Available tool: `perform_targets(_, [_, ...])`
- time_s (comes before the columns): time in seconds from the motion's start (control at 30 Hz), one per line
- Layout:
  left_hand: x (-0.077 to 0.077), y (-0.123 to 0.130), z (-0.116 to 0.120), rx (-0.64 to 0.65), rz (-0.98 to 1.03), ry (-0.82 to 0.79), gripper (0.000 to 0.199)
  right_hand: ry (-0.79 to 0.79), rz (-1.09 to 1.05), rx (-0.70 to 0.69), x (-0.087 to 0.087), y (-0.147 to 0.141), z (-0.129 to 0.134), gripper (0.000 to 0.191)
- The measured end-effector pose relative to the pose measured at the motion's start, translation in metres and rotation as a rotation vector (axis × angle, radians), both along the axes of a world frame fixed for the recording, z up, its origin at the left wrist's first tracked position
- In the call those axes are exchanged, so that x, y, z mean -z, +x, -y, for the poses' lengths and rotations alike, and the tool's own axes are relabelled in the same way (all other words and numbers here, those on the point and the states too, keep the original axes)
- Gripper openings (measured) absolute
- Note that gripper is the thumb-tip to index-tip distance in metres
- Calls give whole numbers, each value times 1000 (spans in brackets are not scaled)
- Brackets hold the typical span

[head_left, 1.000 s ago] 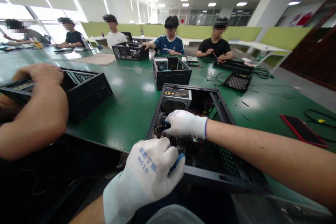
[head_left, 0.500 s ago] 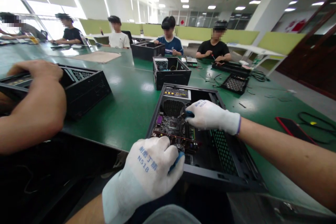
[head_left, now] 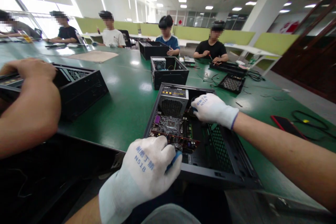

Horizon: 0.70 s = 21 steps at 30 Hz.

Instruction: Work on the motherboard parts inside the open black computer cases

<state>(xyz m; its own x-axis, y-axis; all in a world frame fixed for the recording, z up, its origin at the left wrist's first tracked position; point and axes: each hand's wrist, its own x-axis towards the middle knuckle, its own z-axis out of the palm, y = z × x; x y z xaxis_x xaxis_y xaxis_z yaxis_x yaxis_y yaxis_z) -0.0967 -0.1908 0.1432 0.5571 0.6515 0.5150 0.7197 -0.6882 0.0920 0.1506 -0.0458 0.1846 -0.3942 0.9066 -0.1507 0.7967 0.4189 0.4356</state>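
Note:
An open black computer case lies in front of me, holding a motherboard, a power supply and a reddish expansion card. My left hand, in a white glove with a blue palm, is closed at the case's near left corner, beside the card. Its fingertips are hidden, so what it grips does not show. Inside the case, right of the power supply, my gloved right hand is closed on dark cables, mostly covered by its fingers.
Another black case stands just beyond mine. A co-worker's arm reaches into a case on the left. At right lie a black metal tray, a red-edged black object and a cable. Several people sit across the green table.
My right hand has moved slightly right and away from the motherboard, uncovering more of it and the power supply. My left hand keeps its place. The view has shifted a little.

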Motion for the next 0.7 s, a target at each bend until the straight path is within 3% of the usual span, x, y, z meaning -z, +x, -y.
perform_targets(0.3, [0,1,0,-13,-6,4,24,-17,43,-42,23,0,-30,41])
perform_targets(0.7, [1,0,0,-21,-5,13,25,107,31,62,17,8,-34,47])
